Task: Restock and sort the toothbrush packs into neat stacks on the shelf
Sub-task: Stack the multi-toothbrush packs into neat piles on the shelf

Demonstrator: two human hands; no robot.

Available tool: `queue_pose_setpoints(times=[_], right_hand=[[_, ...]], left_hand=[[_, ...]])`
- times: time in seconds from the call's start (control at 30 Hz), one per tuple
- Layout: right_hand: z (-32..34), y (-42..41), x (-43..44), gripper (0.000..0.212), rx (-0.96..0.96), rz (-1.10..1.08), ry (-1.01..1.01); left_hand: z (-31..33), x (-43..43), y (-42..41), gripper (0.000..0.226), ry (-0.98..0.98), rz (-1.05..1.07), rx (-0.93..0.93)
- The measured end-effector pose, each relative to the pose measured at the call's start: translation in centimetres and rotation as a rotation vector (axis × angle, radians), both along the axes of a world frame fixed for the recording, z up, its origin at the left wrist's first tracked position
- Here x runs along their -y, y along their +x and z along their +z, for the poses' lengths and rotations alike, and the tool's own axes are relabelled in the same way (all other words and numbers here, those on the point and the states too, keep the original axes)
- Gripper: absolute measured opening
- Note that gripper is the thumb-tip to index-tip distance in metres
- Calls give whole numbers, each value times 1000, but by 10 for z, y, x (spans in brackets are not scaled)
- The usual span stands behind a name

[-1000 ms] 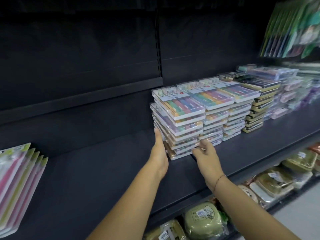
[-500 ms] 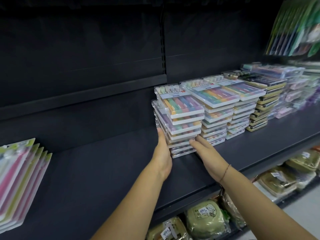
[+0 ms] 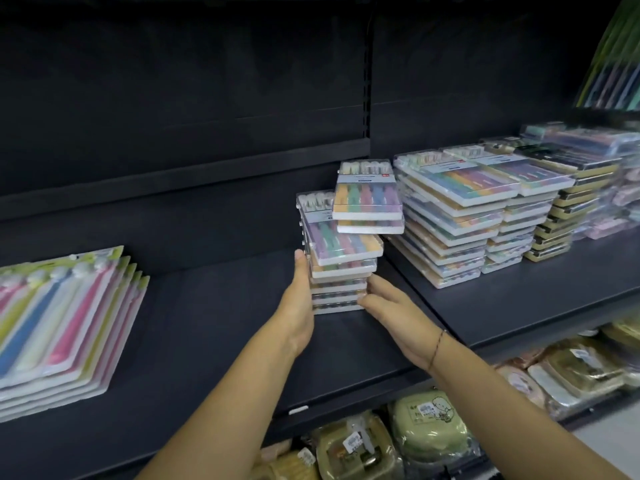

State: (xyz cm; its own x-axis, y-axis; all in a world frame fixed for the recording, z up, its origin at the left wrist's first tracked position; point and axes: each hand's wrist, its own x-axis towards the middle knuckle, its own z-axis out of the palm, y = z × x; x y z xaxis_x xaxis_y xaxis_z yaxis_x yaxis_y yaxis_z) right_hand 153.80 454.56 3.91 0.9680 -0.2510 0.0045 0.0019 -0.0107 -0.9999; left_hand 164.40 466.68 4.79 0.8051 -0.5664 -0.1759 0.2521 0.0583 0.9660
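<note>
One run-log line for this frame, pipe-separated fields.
phase: squaring stack | left hand: flat on its left side | right hand: fingers at lower front | top two packs: skewed, overhanging right | neighbouring stacks: apart, rightward

Nearest stack: clear packs with white edges; the uppermost is striped purple, teal, pink, blue and yellow.
Tilted packs on top: orange-yellow, green, red-pink, blue and lilac stripes under a dark blue label band.
Neighbouring stacks: the same pastel rainbow stripes in white trays.
Far stack: black faces, pale olive-yellow edges.
Flat packs to my left: lime-green borders, with pink, blue and pale yellow brushes.
Shelf: matte charcoal black.
Pouches below: sage green with a cartoon print.
Cord on my right wrist: thin, reddish-brown.
</note>
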Motion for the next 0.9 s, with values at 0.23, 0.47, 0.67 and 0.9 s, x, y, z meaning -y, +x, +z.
queue_pose_setpoints(times=[0.23, 0.47, 0.67, 0.9], right_hand=[[31, 43, 48, 70, -19, -262, 754], [27, 93, 50, 90, -107, -161, 474], [7, 85, 37, 78, -80, -70, 374], [1, 74, 1, 60, -28, -36, 333]], left_hand=[[19, -36, 21, 72, -72, 41, -78], [33, -26, 28, 66, -78, -4, -46], [35, -27, 27, 54, -118, -90, -58], [35, -55, 19, 43, -118, -60, 25]])
